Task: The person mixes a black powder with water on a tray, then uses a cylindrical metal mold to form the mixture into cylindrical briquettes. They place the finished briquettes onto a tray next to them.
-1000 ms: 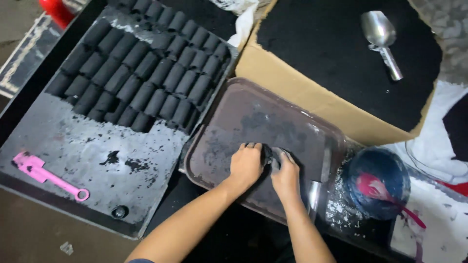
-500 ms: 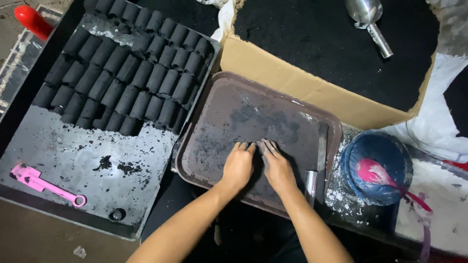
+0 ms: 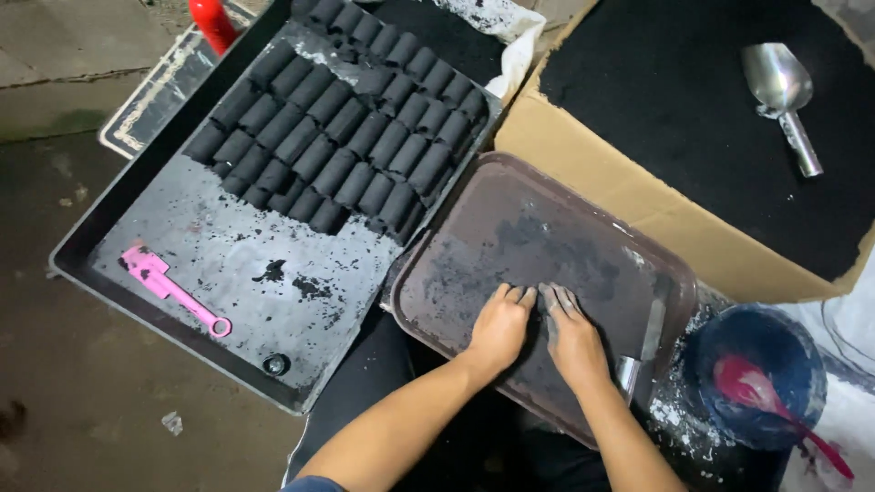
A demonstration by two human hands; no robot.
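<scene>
I see both hands flat on the brown tray (image 3: 510,228) — left hand (image 3: 499,330) and right hand (image 3: 574,339) side by side, fingers stretched out, holding nothing; black cylinder rolls (image 3: 346,137) sit on the grey tray (image 3: 182,246) — pink tool (image 3: 169,287) there too

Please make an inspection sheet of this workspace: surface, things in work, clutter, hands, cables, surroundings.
Surface: brown tray, smeared with black powder.
Things in work: hidden under the palms; black rolls in rows on the grey tray.
Clutter: pink tool, metal scoop, blue bowl with red spoon.
Hands: left hand and right hand flat on the brown tray, side by side.
Cables: nothing seen.
Surroundings: cardboard box of black powder, concrete floor.
</scene>
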